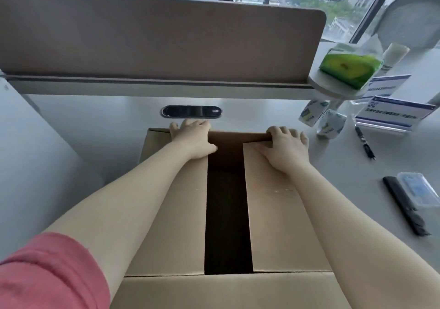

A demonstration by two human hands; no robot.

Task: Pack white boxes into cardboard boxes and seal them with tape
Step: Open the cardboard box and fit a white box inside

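A large brown cardboard box (273,213) stands on the white desk right below me. Its two side flaps lie folded inward with a dark gap (227,201) between them; the inside is too dark to see. My left hand (192,139) presses flat on the left flap at its far end, fingers curled over the far edge. My right hand (285,149) presses on the right flap near the far edge, fingers reaching the far flap. The near flap (226,292) hangs toward me. No white boxes or tape show.
A brown desk partition (154,44) rises behind the box, with a black cable port (191,111) in front of it. To the right lie a green tissue pack (350,67), small packets (321,118), sign holders (395,113), a pen (364,144), a black bar (404,206) and a clear case (419,189).
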